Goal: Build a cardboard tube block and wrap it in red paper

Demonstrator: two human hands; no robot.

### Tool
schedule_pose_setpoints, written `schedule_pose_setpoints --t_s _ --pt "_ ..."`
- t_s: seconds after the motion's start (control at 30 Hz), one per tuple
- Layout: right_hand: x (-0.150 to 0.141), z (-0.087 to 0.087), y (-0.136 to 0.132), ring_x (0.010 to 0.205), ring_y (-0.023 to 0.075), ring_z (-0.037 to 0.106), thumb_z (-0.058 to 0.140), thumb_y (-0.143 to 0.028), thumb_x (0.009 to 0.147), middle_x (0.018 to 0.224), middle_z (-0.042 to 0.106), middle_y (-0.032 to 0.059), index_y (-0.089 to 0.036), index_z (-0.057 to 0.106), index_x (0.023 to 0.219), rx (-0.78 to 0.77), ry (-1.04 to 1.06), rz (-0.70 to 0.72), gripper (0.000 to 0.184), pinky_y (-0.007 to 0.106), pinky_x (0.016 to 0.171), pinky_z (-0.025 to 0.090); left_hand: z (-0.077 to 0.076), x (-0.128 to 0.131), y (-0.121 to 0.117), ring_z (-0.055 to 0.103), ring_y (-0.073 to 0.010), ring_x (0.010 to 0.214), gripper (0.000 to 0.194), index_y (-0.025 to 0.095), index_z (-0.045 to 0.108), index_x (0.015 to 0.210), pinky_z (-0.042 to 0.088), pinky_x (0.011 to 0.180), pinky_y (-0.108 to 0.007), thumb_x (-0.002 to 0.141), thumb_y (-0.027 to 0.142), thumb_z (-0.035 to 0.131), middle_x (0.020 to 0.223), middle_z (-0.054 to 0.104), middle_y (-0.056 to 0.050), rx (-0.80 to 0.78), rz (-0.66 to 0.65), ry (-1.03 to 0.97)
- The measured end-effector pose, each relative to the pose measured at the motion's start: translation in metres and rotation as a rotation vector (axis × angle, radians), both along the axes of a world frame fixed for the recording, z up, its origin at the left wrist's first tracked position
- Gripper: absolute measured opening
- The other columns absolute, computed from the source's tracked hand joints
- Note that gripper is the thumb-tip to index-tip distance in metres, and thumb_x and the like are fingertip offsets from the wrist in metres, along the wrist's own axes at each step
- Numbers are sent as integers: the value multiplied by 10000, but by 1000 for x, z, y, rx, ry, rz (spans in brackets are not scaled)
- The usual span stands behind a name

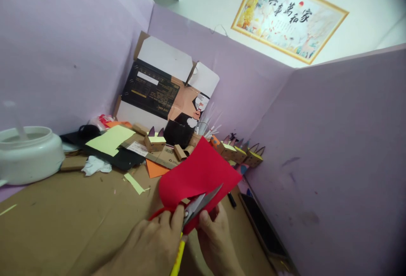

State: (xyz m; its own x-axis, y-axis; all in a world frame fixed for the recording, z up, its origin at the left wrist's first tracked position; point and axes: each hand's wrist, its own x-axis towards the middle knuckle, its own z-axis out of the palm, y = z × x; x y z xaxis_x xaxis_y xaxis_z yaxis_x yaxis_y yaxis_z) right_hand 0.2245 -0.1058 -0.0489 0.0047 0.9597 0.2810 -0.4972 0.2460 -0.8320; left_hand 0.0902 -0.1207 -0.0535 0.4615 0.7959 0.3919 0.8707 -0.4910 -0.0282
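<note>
My left hand (155, 235) is closed around a pair of scissors (194, 209). The blades are parted and point up to the right, lying over a red sheet (203, 166). A yellow part, seemingly a handle, sticks out below my fingers; the rest of the grip is hidden. With thumb and fingers, my right hand (217, 235) pinches the sheet by its lower right edge, near the blades. The sheet is held above the cardboard-covered table and curls on its left side.
A white pot (30, 155) stands at left. Pale yellow paper (111, 139), crumpled tissue (96, 165) and an orange piece (156, 169) lie behind my hands. Several small cardboard boxes with pointed ears (155, 142) stand farther back. An unfolded carton (158, 89) leans on the wall. A dark tray-like object (263, 225) lies right.
</note>
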Motion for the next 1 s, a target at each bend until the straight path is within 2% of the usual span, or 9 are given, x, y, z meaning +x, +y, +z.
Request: schedule_pose_setpoints --t_s 0.13,0.23,0.4,0.5,0.67,0.8,1.0 --pt "0 0 1 933 249 639 786 -340 639 832 702 60 -193 637 925 -13 3 -29 354 392 869 483 -7 -1 4 654 -227 627 417 118 509 1218 502 488 -297 814 90 410 857 665 -123 76 -35 8" --pt "0 -1 1 922 236 642 787 -322 636 857 698 50 -211 625 944 -23 6 -55 366 375 865 486 -10 -1 5 656 -222 668 424 123 487 1240 506 509 -278 826 94 401 872 658 -126 73 -22 27" --pt "-2 -3 0 926 234 642 790 -325 625 874 690 48 -207 617 945 -36 10 -85 382 365 856 495 0 -1 0 650 -216 681 423 109 493 1232 518 539 -277 824 67 387 874 647 -130 22 -7 65" --pt "-3 -4 1 960 228 631 793 -316 624 914 690 48 -211 608 982 -43 16 -110 416 355 876 483 5 -1 -4 643 -218 670 424 87 518 1202 524 535 -289 810 32 367 831 640 -125 53 2 78" --pt "-2 -6 3 873 205 650 802 -305 608 957 689 48 -218 601 995 -38 12 -110 444 336 826 500 5 -1 -4 632 -206 653 434 93 516 1196 519 531 -285 800 12 358 831 633 -116 95 23 86" --pt "1 -6 4 883 228 652 807 -318 589 886 698 45 -215 607 957 -43 3 -100 431 357 825 499 5 -4 -3 630 -204 680 397 116 527 1168 516 557 -276 820 35 352 808 619 -96 67 -5 43" --pt "0 -3 4 872 230 647 812 -314 574 890 692 44 -221 611 925 -32 10 -103 415 367 824 500 5 -5 -4 627 -214 672 356 123 540 1151 514 554 -292 838 73 379 799 613 -96 71 4 37"
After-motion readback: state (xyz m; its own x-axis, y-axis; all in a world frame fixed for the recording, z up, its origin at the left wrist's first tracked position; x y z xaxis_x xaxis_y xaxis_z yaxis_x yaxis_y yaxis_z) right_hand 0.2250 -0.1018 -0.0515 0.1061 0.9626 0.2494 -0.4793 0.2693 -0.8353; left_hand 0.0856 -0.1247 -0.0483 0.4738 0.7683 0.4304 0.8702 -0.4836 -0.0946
